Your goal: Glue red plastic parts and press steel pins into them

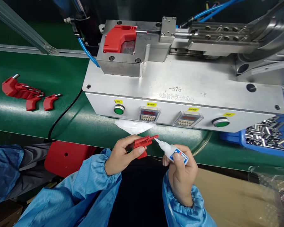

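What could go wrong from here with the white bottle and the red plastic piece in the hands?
The right hand points the nozzle of the white bottle at the thin tip of the red plastic piece; squeezing too hard might release too much. The bare left hand holds that piece close by, so a drip could touch it. Both things are held near the front edge of the green bench, so either might fall if it slips.
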`<state>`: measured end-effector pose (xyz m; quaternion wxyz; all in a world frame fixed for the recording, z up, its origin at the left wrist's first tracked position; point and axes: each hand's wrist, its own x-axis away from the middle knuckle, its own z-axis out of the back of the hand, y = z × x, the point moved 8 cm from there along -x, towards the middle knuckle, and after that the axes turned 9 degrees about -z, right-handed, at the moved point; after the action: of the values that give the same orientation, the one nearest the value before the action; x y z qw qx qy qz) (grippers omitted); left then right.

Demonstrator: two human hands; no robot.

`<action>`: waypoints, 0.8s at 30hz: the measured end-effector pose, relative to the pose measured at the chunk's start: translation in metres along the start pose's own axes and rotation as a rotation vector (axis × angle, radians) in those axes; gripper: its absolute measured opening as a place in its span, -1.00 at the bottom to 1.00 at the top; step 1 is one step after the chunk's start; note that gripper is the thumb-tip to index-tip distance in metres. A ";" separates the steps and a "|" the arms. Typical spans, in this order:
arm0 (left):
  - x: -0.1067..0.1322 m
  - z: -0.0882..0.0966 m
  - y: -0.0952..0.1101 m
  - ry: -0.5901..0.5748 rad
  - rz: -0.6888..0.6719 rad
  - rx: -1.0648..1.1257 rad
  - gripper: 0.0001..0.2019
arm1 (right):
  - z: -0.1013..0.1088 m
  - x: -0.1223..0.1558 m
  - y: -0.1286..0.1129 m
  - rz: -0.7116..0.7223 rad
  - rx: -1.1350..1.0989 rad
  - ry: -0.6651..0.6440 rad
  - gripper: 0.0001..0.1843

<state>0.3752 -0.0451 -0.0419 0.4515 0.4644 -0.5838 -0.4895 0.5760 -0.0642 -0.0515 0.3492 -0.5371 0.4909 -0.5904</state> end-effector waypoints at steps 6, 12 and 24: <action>0.000 0.002 0.005 0.002 -0.124 -0.167 -0.78 | -0.011 -0.003 -0.001 -0.136 -0.201 -0.084 -0.65; 0.007 0.001 0.025 0.065 -0.449 -0.481 -0.72 | -0.013 -0.001 0.001 -0.213 -0.252 -0.106 -0.65; 0.012 -0.002 0.034 0.096 -0.570 -0.610 -0.70 | -0.014 0.001 0.005 -0.260 -0.274 -0.113 -0.62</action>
<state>0.3719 -0.0542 -0.0068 0.4416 0.4748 -0.2384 -0.7230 0.5615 -0.0635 -0.0551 0.2209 -0.6707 0.4729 -0.5270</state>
